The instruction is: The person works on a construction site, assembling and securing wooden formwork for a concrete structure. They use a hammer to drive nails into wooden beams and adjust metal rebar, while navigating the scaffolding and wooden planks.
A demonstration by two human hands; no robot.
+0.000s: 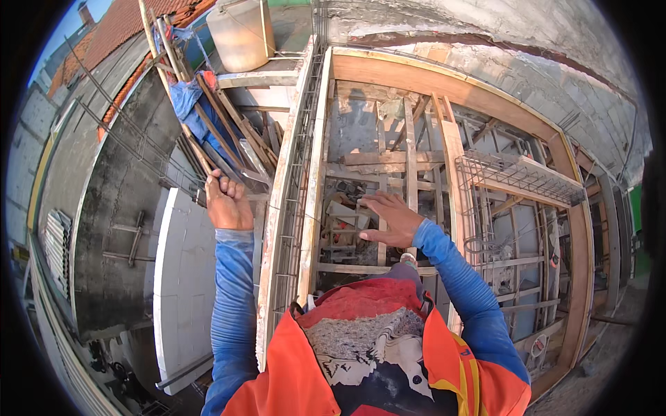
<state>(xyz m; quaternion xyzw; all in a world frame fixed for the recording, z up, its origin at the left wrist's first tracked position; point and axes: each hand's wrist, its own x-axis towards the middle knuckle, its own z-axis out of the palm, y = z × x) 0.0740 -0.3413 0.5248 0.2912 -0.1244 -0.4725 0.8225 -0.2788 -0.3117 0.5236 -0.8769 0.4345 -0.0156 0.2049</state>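
Note:
My left hand [229,202] is closed, its fingers curled beside the lower end of a long wooden pole [197,147]. Whether the pole is inside the fist or only behind it, I cannot tell. Over the timber formwork, my right hand [393,220] is open with fingers spread and nothing in it. Beneath it run wooden crosspieces [411,156]. Between my two arms lies a long rebar cage [295,173] set in a narrow beam form with a plank side [316,166]. One of my feet [408,258] shows just below the right hand.
Loose timber sticks [232,128] and a blue cloth [186,98] lean at the far left, near a whitish water tank [241,36]. White panels [186,284] stand below my left arm. Another rebar cage [520,177] crosses the right side. Deep openings drop between the timbers.

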